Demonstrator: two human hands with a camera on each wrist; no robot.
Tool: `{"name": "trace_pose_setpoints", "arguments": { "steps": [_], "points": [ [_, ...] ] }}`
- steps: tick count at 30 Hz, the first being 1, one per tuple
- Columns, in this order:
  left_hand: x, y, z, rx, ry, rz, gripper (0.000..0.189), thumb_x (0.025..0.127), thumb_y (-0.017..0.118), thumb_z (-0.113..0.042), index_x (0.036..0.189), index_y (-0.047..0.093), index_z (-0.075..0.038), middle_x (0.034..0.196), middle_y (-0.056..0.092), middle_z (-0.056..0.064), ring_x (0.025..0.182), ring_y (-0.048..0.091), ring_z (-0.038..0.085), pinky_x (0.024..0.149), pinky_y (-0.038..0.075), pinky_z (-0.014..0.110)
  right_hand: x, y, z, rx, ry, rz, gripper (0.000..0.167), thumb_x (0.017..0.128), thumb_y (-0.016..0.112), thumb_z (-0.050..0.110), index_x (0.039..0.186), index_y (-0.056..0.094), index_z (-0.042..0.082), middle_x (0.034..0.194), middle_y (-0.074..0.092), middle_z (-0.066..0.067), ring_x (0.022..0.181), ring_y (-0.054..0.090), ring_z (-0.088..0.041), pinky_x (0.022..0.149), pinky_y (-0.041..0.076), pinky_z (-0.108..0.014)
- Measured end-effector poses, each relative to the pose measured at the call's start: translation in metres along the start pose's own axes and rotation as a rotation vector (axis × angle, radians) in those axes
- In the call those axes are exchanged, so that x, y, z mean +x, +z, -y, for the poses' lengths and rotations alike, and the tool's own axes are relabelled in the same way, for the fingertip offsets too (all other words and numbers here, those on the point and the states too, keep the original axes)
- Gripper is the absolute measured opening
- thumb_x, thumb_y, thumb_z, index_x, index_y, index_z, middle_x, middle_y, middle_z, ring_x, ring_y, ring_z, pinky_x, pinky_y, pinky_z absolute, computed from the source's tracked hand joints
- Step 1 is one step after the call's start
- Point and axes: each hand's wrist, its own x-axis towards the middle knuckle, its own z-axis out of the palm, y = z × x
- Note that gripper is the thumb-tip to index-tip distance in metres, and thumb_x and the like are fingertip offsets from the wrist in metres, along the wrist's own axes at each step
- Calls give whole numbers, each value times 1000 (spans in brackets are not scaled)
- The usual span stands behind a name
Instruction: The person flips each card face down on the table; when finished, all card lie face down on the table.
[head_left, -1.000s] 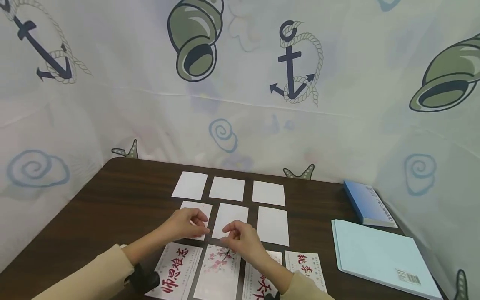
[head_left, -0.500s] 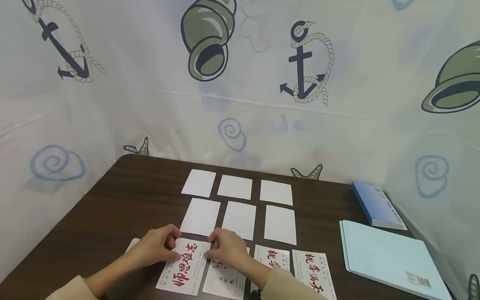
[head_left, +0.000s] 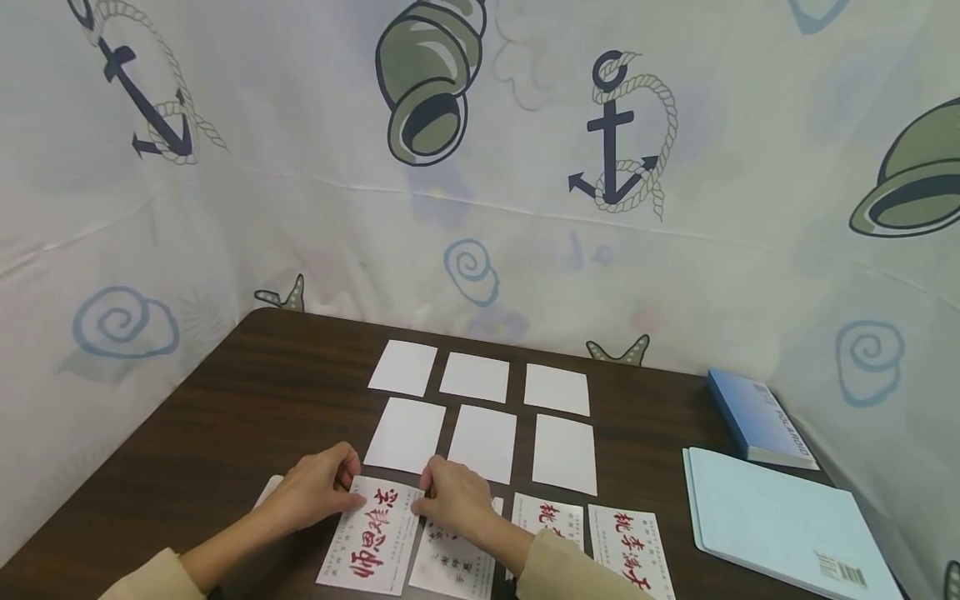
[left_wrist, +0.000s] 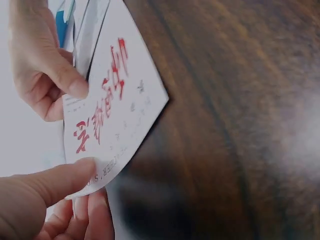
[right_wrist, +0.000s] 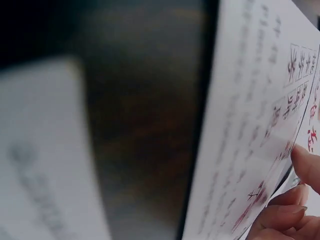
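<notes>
A white card with large red brush characters tilts up at the front left of the dark table. My left hand pinches its upper left corner. The left wrist view shows the left thumb lying on the printed face, with fingers behind the card. At the card's other upper corner, my right hand pinches the edge between thumb and fingers. Beside it, partly under the right hand, is a card with black lettering. Two more red-lettered cards, one partly behind the right sleeve and another, continue the row.
Behind the hands lie two rows of blank white cards, such as the near left card and the far right card. A pale blue book and a blue box are on the right. A patterned curtain hangs behind the table.
Both hands have come down from over the middle row to the front left card and taken hold of it. The card beside it shows black lettering where pink blossoms showed before.
</notes>
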Motion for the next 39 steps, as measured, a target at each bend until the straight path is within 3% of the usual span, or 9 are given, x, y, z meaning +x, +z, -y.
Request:
{"name": "trace_pose_setpoints", "arguments": {
  "steps": [5, 9, 12, 20, 24, 27, 30, 35, 39],
  "points": [
    [2, -11, -2, -132, -2, 84, 24, 73, 78, -9, 84, 56, -6, 69, 51, 0, 61, 49, 12, 50, 46, 21, -2, -1, 0, 82, -13, -7, 26, 75, 77, 18, 83, 53, 14, 60, 45, 10, 51, 38, -4, 49, 28, -19],
    [3, -22, -6, -250, -24, 181, 21, 75, 74, -8, 87, 58, -2, 69, 53, 2, 62, 54, 13, 53, 52, 25, -7, 0, 10, 311, -80, 9, 23, 78, 75, 12, 87, 54, 10, 62, 47, 11, 52, 39, 1, 48, 33, -15],
    [5, -26, -13, -298, -37, 211, 20, 76, 71, -8, 89, 57, 0, 68, 54, 2, 59, 55, 13, 53, 53, 28, -13, 6, 24, 504, -115, 66, 20, 79, 74, 12, 85, 56, 7, 64, 49, 12, 55, 44, 4, 48, 38, -12],
    [6, -27, -36, -370, -39, 243, 19, 81, 62, -13, 92, 55, 0, 71, 58, 4, 60, 59, 14, 56, 55, 32, -27, 11, 48, 710, -7, 80, 29, 76, 76, 21, 85, 51, 8, 62, 52, 11, 52, 51, 3, 48, 44, -15],
    [2, -25, -33, -500, -78, 326, 38, 92, 57, -32, 104, 55, 4, 87, 63, 9, 73, 65, 19, 64, 57, 36, -32, 4, 48, 890, 20, 122, 20, 81, 66, 12, 91, 51, 5, 68, 57, 6, 53, 58, -2, 52, 52, -22],
    [-4, -18, -24, -558, -121, 376, 53, 96, 49, -40, 116, 51, 9, 105, 63, 17, 84, 67, 24, 70, 56, 41, -35, 1, 45, 1004, 39, 96, 17, 84, 61, 4, 97, 51, 0, 73, 57, 1, 55, 59, -8, 52, 54, -26],
    [-11, -9, -15, -518, -160, 332, 58, 94, 54, -39, 122, 49, 11, 110, 63, 19, 87, 67, 26, 71, 56, 43, -36, 1, 38, 1021, 66, 39, 16, 85, 59, 0, 99, 51, -3, 74, 56, -1, 58, 60, -10, 52, 54, -26],
    [-16, -1, -5, -418, -239, 155, 58, 81, 73, -31, 119, 53, 9, 96, 64, 9, 80, 64, 19, 68, 56, 39, -36, 4, 28, 979, 131, -18, 18, 85, 61, 0, 100, 52, -4, 73, 56, -2, 57, 61, -12, 51, 55, -29],
    [-16, -1, -2, -387, -279, 66, 54, 75, 79, -24, 114, 55, 6, 91, 61, 8, 75, 60, 16, 65, 57, 37, -36, 6, 22, 958, 157, -20, 19, 83, 62, -2, 98, 51, -6, 69, 57, -5, 51, 60, -13, 48, 54, -29]
  ]
}}
